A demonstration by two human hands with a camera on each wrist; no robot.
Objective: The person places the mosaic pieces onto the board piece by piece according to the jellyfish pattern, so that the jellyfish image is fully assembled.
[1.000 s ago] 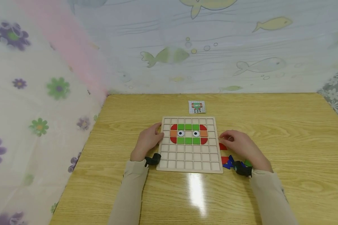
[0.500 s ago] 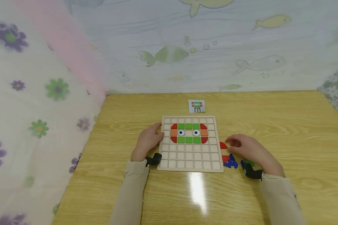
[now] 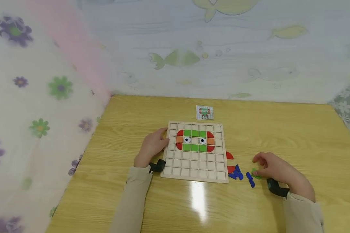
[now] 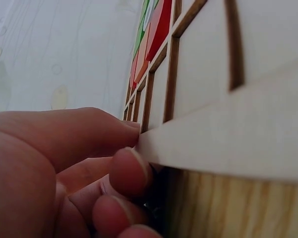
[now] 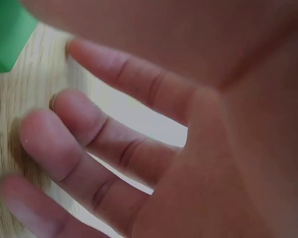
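The right hand (image 3: pixel 275 168) hovers low over the wooden table (image 3: pixel 294 136), fingers loosely bent and slightly spread above a green piece (image 3: pixel 255 173); whether the fingertips touch it cannot be told, and the right wrist view shows the green piece (image 5: pixel 7 32) just past them. Just left of that hand lie small blue pieces (image 3: pixel 238 174) and two red pieces (image 3: pixel 229 161), scattered beside the right edge of the grid board (image 3: pixel 192 166). The left hand (image 3: pixel 151 145) rests at the board's left edge, its curled fingers (image 4: pixel 129 171) tucked under the rim and the thumb on top, pinching the rim. Beyond the left hand's fingers, the board's upper rows hold a face of green, red and orange tiles (image 3: pixel 194 140) with two eyes. Further on, a small pattern card (image 3: pixel 204 112) lies flat on the table. Behind the table hang pale curtains printed with fish (image 3: pixel 175 58), and flowers (image 3: pixel 59 87) to the left.
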